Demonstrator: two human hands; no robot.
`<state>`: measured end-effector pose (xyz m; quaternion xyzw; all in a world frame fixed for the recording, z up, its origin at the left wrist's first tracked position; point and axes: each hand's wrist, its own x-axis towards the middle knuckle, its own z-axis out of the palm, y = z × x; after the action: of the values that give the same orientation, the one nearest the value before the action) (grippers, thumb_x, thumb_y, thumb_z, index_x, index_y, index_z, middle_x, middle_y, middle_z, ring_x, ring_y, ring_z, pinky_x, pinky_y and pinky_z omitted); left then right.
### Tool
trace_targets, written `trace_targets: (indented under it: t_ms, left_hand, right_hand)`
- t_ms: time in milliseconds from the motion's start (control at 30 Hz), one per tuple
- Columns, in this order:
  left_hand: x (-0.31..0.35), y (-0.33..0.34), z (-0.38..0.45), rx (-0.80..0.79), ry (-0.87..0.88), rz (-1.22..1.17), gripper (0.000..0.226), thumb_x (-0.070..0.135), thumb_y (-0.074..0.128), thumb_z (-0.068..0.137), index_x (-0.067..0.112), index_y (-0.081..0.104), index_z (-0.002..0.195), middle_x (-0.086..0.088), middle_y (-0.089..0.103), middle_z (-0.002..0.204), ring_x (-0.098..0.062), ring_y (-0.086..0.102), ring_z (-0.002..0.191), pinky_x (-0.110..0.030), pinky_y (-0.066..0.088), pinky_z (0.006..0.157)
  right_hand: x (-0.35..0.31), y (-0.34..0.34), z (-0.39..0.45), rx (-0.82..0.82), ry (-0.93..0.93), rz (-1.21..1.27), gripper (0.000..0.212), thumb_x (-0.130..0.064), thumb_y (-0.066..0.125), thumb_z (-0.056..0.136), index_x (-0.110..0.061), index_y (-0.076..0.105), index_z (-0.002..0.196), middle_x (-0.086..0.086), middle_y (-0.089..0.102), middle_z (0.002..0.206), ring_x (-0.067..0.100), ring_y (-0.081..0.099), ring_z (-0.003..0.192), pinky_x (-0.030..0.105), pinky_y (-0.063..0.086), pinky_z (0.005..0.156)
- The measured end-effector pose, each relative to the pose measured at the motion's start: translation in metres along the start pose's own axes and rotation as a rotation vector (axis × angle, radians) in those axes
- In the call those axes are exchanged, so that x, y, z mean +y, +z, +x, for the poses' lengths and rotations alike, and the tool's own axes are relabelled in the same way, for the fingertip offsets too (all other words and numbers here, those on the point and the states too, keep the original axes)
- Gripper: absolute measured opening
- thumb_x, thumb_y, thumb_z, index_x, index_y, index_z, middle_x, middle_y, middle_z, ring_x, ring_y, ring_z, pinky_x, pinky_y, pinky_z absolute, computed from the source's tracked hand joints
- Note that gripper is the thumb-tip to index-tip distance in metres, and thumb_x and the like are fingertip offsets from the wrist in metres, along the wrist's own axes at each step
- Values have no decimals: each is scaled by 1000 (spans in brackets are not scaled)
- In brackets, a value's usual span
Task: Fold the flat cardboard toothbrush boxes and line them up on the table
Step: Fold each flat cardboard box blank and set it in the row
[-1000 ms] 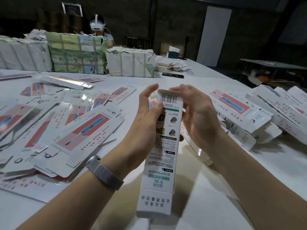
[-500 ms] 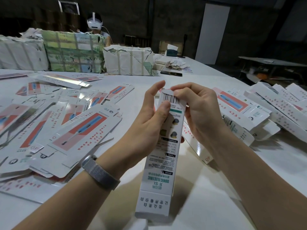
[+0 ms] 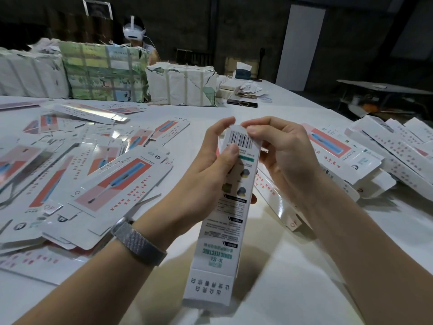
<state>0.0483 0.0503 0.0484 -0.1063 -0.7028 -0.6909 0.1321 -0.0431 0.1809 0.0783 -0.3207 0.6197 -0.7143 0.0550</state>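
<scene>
At frame centre: the toothbrush box (image 3: 230, 202) stands upright and already squared, its bottom flap hanging open just above the counter (image 3: 293, 277).
Left hand (image 3: 210, 174): curled round the upper body, thumb pressing just under the barcode.
Right hand (image 3: 278, 151): fingers (image 3: 254, 130) pinching the top flap over the far end.
Doing it well: crease the flap along its fold, keep the walls square, then slide the tab inside the mouth.
Left of frame: flat blanks (image 3: 98, 179).
Right of frame: folded boxes (image 3: 384, 151), heaped and not yet in a line.
</scene>
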Motion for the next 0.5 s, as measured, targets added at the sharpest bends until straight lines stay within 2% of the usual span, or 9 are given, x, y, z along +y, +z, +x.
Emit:
trace_targets:
  t_ms: [167, 333, 433, 500]
  left_hand:
    - [3, -1, 1, 67, 8, -44, 21, 33, 35, 107, 39, 38, 126, -17, 70, 86, -32, 71, 66, -29, 56, 53]
    - [2, -1, 2, 132, 56, -16, 17, 32, 33, 108, 43, 38, 120, -4, 73, 80, -28, 72, 64, -25, 54, 52]
    - [3, -2, 1, 153, 55, 18, 18, 34, 33, 107, 48, 38, 118, -1, 74, 82, -28, 73, 66, -25, 55, 53]
    - [5, -2, 3, 163, 38, 13, 19, 37, 34, 107, 51, 37, 120, -1, 73, 87, -30, 73, 74, -29, 59, 57]
  right_hand:
    - [2, -2, -1, -81, 26, 23, 26, -20, 51, 99, -12, 73, 90, 4, 69, 78, 17, 65, 79, 33, 53, 71]
    - [8, 4, -3, -120, 16, 0, 32, -32, 43, 103, -21, 74, 102, 5, 73, 95, 18, 67, 94, 43, 52, 87]
    - [10, 5, -3, -129, 46, 10, 40, -42, 38, 102, -22, 72, 109, -1, 75, 101, 14, 68, 99, 41, 53, 88]
    - [10, 4, -2, -122, 95, 93, 52, -54, 30, 101, -23, 68, 120, -2, 73, 115, 14, 66, 110, 38, 50, 92]
